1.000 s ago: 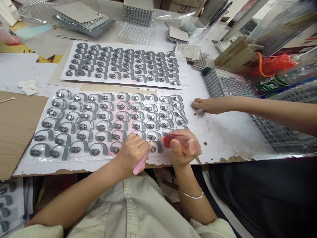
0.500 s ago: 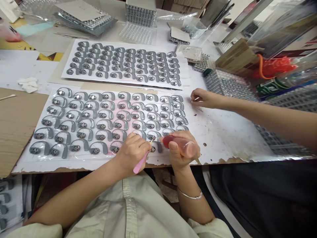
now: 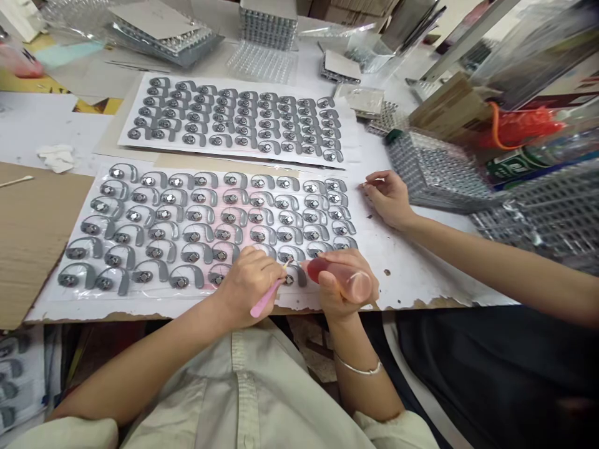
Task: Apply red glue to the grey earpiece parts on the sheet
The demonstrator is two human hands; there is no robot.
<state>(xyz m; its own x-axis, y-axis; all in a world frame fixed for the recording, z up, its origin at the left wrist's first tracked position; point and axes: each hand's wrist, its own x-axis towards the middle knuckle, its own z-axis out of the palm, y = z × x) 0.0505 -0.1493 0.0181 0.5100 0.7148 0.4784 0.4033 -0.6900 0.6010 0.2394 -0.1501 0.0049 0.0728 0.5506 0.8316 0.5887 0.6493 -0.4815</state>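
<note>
My left hand [image 3: 253, 280] is closed on a pink-handled tool [image 3: 264, 299], whose thin pale tip is over a grey hook-shaped part near the sheet's front edge. My right hand [image 3: 349, 280] grips a small bottle of red liquid [image 3: 339, 279], its narrow nozzle pointing left at the same part. Both tips are close together; contact is too small to tell. Rows of grey hook-shaped parts [image 3: 163, 214] with round metallic pieces lie on the near white sheet [image 3: 51, 305]. Some of the front parts are hidden behind my hands.
Another person's hand [image 3: 388, 196] rests at the right of the near sheet. Behind lies a second sheet of parts [image 3: 224, 146]. Brown cardboard [image 3: 42, 231] is at the left, with crumpled tissue [image 3: 56, 158] above. Stacked clear trays [image 3: 440, 168] stand at the right.
The pink tool's tip has shifted slightly. The other person's hand has turned, its fingers spreading somewhat, and that forearm has swung lower. My right hand and the bottle have hardly moved.
</note>
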